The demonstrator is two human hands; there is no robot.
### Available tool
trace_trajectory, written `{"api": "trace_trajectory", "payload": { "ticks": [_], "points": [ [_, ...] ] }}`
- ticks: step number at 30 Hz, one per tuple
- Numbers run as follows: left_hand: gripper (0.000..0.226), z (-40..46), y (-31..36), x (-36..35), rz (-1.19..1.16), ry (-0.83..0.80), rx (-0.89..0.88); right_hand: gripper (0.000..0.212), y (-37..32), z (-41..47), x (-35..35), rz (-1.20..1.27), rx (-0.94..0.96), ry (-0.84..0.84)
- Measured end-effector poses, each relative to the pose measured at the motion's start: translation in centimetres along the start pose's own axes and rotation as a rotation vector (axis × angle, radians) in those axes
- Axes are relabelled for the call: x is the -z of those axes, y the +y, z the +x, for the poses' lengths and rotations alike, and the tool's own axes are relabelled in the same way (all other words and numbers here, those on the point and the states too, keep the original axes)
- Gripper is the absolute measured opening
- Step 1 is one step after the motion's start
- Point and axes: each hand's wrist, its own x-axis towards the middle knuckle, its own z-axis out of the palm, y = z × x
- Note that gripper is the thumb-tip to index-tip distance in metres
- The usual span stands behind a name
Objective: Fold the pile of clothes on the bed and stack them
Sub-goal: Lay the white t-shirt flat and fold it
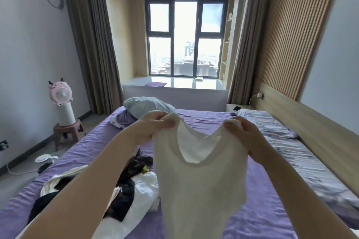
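Head view: left hand [153, 128] pinches one shoulder strap, and the cream tank top [200, 176] hangs neck up, long axis vertical, above the purple bed [258, 217]; right hand [243, 134] pinches the other strap. Hem blurs at the near edge; clothes pile [124, 190] lies left, partly behind the forearm.

No readable text, labels, brands or numbers anywhere in view.

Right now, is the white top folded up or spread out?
Spread out. The left hand and right hand pinch the white top by its shoulder straps, so it hangs open above the bed.
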Motion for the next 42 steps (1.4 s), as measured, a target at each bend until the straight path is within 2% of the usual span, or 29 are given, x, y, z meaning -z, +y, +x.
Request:
{"api": "trace_trajectory", "payload": {
  "ticks": [1, 3, 7, 9, 11, 13, 17, 20, 22, 27, 31, 32, 33, 36, 38, 40, 42],
  "points": [
    [0.017, 0.1, -0.2, -0.2, 0.076, 0.068, -0.028, 0.006, 0.4, 0.4, 1.0, -0.062, 0.024, 0.018],
    [0.018, 0.4, -0.8, -0.3, 0.214, 0.196, -0.069, 0.012, 1.3, 1.1, 2.5, -0.181, 0.070, 0.047],
    [0.018, 1.4, -3.0, -1.1, 0.140, 0.303, -0.045, 0.020, 3.0, 2.0, 5.1, -0.404, 0.127, 0.077],
    [0.012, 2.1, -3.9, -1.5, 0.122, 0.377, -0.038, 0.033, 3.8, 2.1, 6.3, -0.542, 0.140, 0.132],
    [0.011, 2.8, -4.6, -1.9, 0.156, 0.439, -0.053, 0.048, 4.4, 2.0, 7.2, -0.640, 0.144, 0.196],
    [0.012, 3.4, -5.0, -2.4, 0.255, 0.472, -0.073, 0.050, 5.0, 1.5, 7.8, -0.677, 0.146, 0.218],
    [0.022, 4.4, -6.0, -3.1, 0.485, 0.541, -0.100, 0.052, 6.0, 0.7, 8.7, -0.629, 0.106, 0.114],
    [0.034, 4.3, -6.3, -3.1, 0.749, 0.603, -0.066, 0.051, 6.4, 0.2, 9.2, -0.616, 0.058, -0.015],
    [0.037, 4.0, -6.0, -2.5, 0.821, 0.547, -0.051, 0.051, 6.7, -0.3, 9.5, -0.591, 0.016, -0.066],
    [0.052, 3.0, -4.8, -0.6, 0.472, 0.200, 0.066, 0.054, 6.7, -1.3, 8.9, -0.522, 0.005, 0.041],
    [0.039, 2.0, -5.6, 0.5, 0.311, -0.156, 0.301, 0.052, 6.5, -1.5, 7.5, -0.559, -0.034, 0.028],
    [0.034, 2.0, -6.3, 0.7, 0.282, -0.201, 0.334, 0.052, 6.7, -1.6, 7.2, -0.553, -0.062, 0.015],
    [0.032, 2.0, -7.2, 0.8, 0.269, -0.198, 0.343, 0.053, 6.9, -1.6, 6.9, -0.558, -0.090, 0.007],
    [0.037, 2.9, -11.2, 0.6, 0.376, -0.019, 0.257, 0.049, 8.3, -1.9, 5.9, -0.636, -0.174, -0.064],
    [0.037, 3.3, -14.7, -0.2, 0.500, 0.042, 0.232, 0.045, 10.0, -2.4, 5.0, -0.762, -0.234, -0.234],
    [0.033, 3.2, -18.8, -1.0, 0.544, 0.061, 0.273, 0.035, 12.8, -2.9, 4.5, -0.989, -0.288, -0.457],
    [0.032, 3.1, -22.7, -1.7, 0.556, 0.089, 0.321, 0.024, 16.5, -3.3, 4.5, -1.154, -0.360, -0.578]
  ]
}}
